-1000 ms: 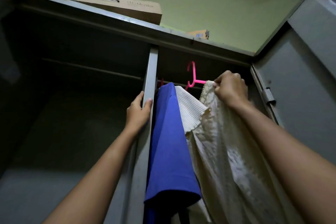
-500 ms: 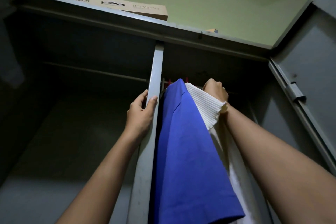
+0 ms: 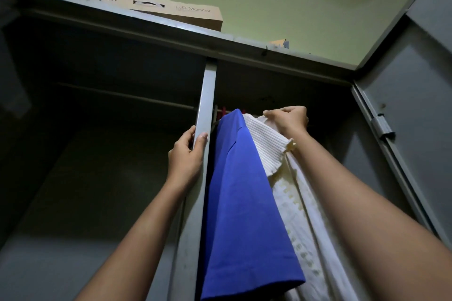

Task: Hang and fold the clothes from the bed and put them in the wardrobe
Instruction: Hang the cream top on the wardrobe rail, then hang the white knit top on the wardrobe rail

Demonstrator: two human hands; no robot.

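Two grips: left hand point(image 3: 187, 154) wraps the flat metal divider point(image 3: 208, 95), right hand point(image 3: 288, 118) pinches cream lacy fabric point(image 3: 293, 203)

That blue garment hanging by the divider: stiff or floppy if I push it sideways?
Probably floppy: the blue garment hangs in a smooth drape, so it would likely swing, not hold shape. It looks thin, so probably light. It lies against the white ribbed garment, so a push may drag that too.

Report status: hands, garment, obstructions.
Left hand grips centre post. Right hand pinches cream garment at its top. Blue shirt, white ribbed top hang close beside.
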